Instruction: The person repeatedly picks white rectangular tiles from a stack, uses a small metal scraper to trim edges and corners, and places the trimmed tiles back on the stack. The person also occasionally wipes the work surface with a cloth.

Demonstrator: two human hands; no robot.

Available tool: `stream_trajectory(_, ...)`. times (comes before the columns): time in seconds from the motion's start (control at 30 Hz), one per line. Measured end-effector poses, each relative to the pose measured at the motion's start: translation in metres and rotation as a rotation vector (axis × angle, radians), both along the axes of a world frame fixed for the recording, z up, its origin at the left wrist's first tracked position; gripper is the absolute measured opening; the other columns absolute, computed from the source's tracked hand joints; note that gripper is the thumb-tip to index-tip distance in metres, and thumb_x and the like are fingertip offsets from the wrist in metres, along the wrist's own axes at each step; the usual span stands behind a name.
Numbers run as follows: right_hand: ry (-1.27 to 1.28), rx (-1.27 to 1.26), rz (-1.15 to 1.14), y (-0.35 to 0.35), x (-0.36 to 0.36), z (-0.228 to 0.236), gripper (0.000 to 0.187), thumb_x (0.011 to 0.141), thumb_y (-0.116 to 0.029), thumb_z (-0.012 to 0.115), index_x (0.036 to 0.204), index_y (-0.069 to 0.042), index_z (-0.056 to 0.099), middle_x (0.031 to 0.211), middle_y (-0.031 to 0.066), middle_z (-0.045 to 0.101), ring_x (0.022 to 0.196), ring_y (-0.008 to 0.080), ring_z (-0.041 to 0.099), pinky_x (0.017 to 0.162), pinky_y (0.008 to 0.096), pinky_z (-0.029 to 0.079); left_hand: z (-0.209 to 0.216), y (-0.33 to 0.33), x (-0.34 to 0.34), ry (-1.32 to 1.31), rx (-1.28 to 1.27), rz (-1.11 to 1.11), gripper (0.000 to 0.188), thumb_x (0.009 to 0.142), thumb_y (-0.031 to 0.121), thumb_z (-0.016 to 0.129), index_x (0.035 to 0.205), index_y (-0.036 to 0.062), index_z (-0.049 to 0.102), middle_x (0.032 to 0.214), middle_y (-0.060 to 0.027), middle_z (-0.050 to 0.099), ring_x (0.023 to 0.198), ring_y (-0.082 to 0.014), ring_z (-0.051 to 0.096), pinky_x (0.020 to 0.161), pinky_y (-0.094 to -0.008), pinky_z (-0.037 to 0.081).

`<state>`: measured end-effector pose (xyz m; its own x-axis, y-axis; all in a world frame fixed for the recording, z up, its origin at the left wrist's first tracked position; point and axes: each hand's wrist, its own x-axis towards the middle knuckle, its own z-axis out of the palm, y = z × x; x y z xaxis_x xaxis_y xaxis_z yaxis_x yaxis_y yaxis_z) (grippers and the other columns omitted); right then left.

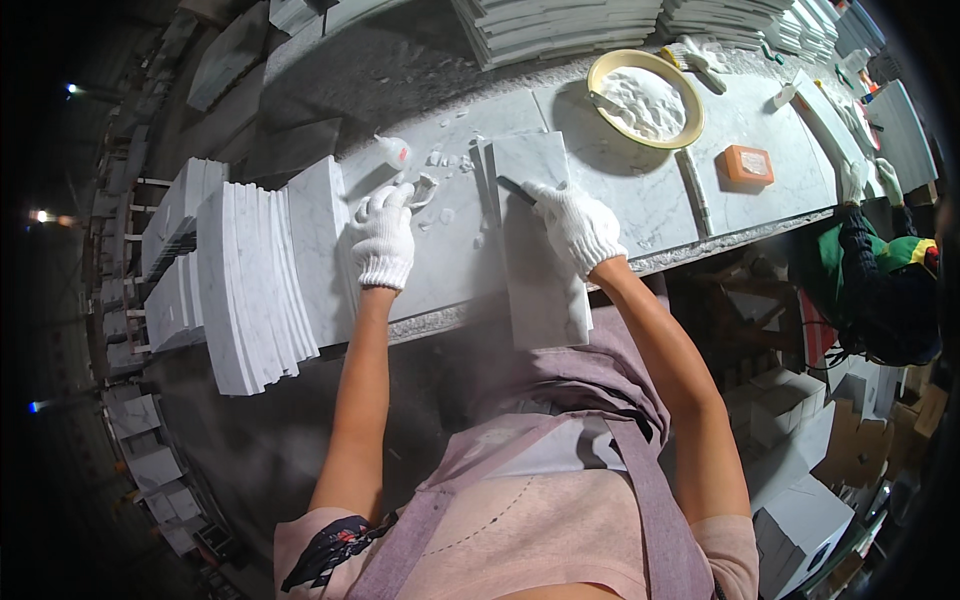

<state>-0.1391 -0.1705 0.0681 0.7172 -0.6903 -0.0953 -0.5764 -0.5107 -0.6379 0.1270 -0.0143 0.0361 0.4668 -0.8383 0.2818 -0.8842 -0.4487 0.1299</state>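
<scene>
My right hand point(580, 228), in a white knit glove, grips a narrow dark flat tool point(514, 188). Its blade end lies over a long white marble slab point(540, 260), which juts past the bench's near edge. My left hand point(383, 235), gloved alike, is over the bench to the left, its fingers curled. Between its thumb and fingers shows a small crumpled whitish piece point(425, 188); its kind is unclear. A translucent squeeze bottle point(393, 152) with a red mark lies just beyond that hand. White chips point(440, 159) are scattered between the bottle and the slab.
A yellow basin point(598, 75) of white powder stands at the back right, near an orange block point(749, 165) and a pale bar point(693, 190). Marble slabs point(250, 285) lean at the left; more are stacked behind point(560, 30). Another person's gloved hands point(868, 180) work at far right.
</scene>
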Motion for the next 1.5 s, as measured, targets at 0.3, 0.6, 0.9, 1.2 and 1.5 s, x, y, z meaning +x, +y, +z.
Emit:
stream_trajectory(0.3,-0.056,0.022,-0.028,-0.004,-0.001,-0.024,0.042,0.099,-0.011,0.056,0.137,-0.022,0.071,0.1,0.0154,0.074,0.089,0.0378,0.073,0.077,0.0455,0.058,0.012,0.002,0.004,0.038,0.129,-0.094,0.037,0.089,0.018,0.076,0.126,0.0217,0.073,0.123,-0.0044,0.072,0.118,-0.0283,0.065,0.104,-0.0429,0.053)
stream_trajectory(0.6,-0.144,0.361,0.261,0.059,-0.077,-0.026,0.046,0.103,-0.009,0.059,0.15,-0.014,0.062,0.102,0.0097,0.074,0.072,0.0242,0.067,0.065,0.0368,0.054,0.015,-0.016,-0.001,0.192,-0.075,0.138,0.02,0.095,0.017,0.071,0.113,0.0133,0.077,0.116,-0.0126,0.075,0.113,-0.0325,0.069,0.1,-0.0443,0.053)
stream_trajectory(0.9,-0.46,1.274,-0.332,0.098,-0.125,0.009,0.052,0.106,-0.015,0.068,0.154,-0.001,0.054,0.112,0.0008,0.069,0.073,0.0021,0.053,0.062,0.0185,0.046,-0.009,-0.054,-0.104,-0.06,0.095,-0.41,0.01,0.093,0.024,0.069,0.102,0.0184,0.07,0.1,-0.0022,0.07,0.1,-0.0298,0.066,0.086,-0.0448,0.058)
stream_trajectory(1.2,-0.406,1.084,-0.453,0.098,-0.154,-0.003,0.062,0.103,-0.029,0.074,0.156,-0.004,0.054,0.085,-0.0039,0.061,0.061,0.0039,0.047,0.05,0.0208,0.042,0.007,-0.091,-0.092,-0.027,0.112,-0.277,0.017,0.09,0.032,0.07,0.082,0.0186,0.077,0.086,-0.011,0.073,0.085,-0.0351,0.072,0.075,-0.0488,0.058)
stream_trajectory(1.5,-0.553,1.074,-0.491,0.107,-0.177,-0.008,0.062,0.103,-0.03,0.073,0.155,-0.002,0.054,0.096,-0.0037,0.067,0.061,0.0026,0.048,0.051,0.0198,0.04,-0.013,-0.097,-0.08,-0.119,0.19,-0.254,0.014,0.088,0.03,0.067,0.081,0.0204,0.074,0.085,-0.0091,0.073,0.082,-0.0337,0.071,0.072,-0.0486,0.058)
